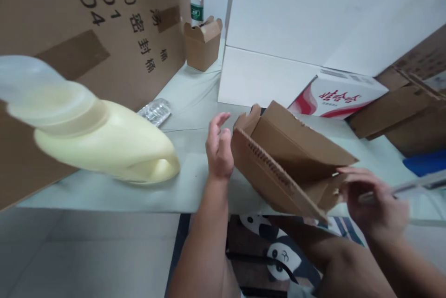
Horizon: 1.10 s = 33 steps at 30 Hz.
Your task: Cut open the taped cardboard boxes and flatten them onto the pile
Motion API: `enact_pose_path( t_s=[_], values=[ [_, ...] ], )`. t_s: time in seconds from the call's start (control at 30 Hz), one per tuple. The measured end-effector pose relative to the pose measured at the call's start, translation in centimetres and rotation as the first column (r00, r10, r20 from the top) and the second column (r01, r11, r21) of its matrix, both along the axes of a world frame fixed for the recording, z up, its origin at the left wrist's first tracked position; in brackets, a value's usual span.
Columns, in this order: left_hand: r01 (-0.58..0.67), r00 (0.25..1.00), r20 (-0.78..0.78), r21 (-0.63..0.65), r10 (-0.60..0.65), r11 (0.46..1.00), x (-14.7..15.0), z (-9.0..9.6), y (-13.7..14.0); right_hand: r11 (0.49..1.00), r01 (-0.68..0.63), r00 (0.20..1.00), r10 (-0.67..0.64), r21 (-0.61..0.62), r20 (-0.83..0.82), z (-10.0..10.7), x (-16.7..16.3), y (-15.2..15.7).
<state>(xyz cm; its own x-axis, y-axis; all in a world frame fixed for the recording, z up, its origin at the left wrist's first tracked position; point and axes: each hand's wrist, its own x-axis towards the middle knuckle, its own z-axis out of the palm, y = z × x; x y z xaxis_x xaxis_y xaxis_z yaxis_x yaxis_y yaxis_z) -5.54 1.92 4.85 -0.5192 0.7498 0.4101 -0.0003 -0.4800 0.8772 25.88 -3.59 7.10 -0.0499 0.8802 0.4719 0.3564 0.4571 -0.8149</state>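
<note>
The box (289, 142) at centre right, seemingly being worked, calls for steadying: right hand (379, 209) clamped on a tool (418, 186), left hand (219, 151) apart.

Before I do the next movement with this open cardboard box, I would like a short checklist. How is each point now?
1. Box top open: ok; the cardboard box gapes upward.
2. Box bottom visible: cannot tell; the near wall and shadow obscure the inside.
3. Left hand free: ok; the left hand, fingers curved, holds nothing visible beside the box.
4. Right hand free: not ok; the right hand, at the box's right end, has a slim grey object in it, too blurred to identify.
5. Yellow bottle apart from box: ok; the yellow bottle is left of it, with a gap.
</note>
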Motion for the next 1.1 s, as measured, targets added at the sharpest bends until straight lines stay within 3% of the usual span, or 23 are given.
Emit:
enact_pose_path(
  t_s=[0.1, 0.17, 0.23, 0.3, 0.4, 0.5, 0.57, 0.67, 0.77, 0.83, 0.93, 1.0, 1.1],
  values=[
    [0.326, 0.945, -0.034, -0.026, -0.326, 0.945, 1.5, 0.4, 0.5, 0.997, -0.073, 0.997, 0.073, -0.015, 0.038, -1.7, 1.6, -2.6],
    [0.393, 0.917, -0.069, -0.034, -0.394, 0.919, 2.7, 0.7, 0.6, 0.999, -0.018, 0.987, 0.012, 0.034, 0.16, -2.6, 1.3, -2.4],
    [0.369, 0.921, -0.115, -0.06, -0.373, 0.928, 4.0, 0.8, 0.9, 0.984, 0.084, 0.96, -0.122, 0.156, 0.253, -3.3, 0.6, -1.1],
    [0.299, 0.936, -0.157, -0.113, -0.314, 0.948, 5.0, 0.6, 1.3, 0.937, 0.22, 0.928, -0.286, 0.27, 0.238, -3.8, -0.2, 0.4],
    [0.165, 0.96, -0.202, -0.156, -0.195, 0.974, 6.2, -0.1, 2.1, 0.904, 0.353, 0.92, -0.383, 0.24, 0.089, -4.3, -0.9, 1.6],
    [0.095, 0.949, -0.292, -0.085, -0.116, 0.992, 6.9, -1.0, 2.9, 0.967, 0.218, 0.963, -0.191, 0.132, -0.188, -4.5, -0.9, 1.3],
    [0.113, 0.92, -0.376, -0.015, -0.11, 0.994, 7.2, -1.3, 3.3, 0.985, 0.098, 0.93, -0.039, 0.143, -0.366, -4.5, -0.5, 0.6],
    [0.17, 0.825, -0.558, 0.088, -0.092, 0.982, 7.6, -1.3, 3.5, 0.99, -0.026, 0.927, 0.076, 0.14, -0.366, -4.5, 0.3, -0.6],
    [0.228, 0.693, -0.718, 0.137, -0.062, 0.964, 8.2, -0.8, 3.4, 0.993, -0.117, 0.945, 0.118, 0.022, -0.304, -4.2, 1.2, -1.8],
    [0.238, 0.659, -0.748, 0.11, -0.077, 0.965, 8.4, -0.6, 3.3, 0.99, -0.119, 0.939, 0.086, -0.08, -0.334, -4.0, 1.7, -2.1],
    [0.197, 0.729, -0.674, 0.037, -0.121, 0.98, 8.1, -0.6, 3.4, 0.982, 0.013, 0.899, -0.095, -0.189, -0.428, -4.6, 2.7, -1.4],
    [0.151, 0.809, -0.573, -0.006, -0.127, 0.989, 7.2, -0.7, 3.8, 0.947, 0.064, 0.868, -0.209, -0.315, -0.451, -5.6, 3.2, -0.3],
    [0.134, 0.898, -0.411, -0.083, -0.156, 0.988, 5.3, -1.1, 4.5, 0.846, -0.083, 0.89, -0.175, -0.527, -0.42, -7.0, 3.1, 1.1]
  ],
)
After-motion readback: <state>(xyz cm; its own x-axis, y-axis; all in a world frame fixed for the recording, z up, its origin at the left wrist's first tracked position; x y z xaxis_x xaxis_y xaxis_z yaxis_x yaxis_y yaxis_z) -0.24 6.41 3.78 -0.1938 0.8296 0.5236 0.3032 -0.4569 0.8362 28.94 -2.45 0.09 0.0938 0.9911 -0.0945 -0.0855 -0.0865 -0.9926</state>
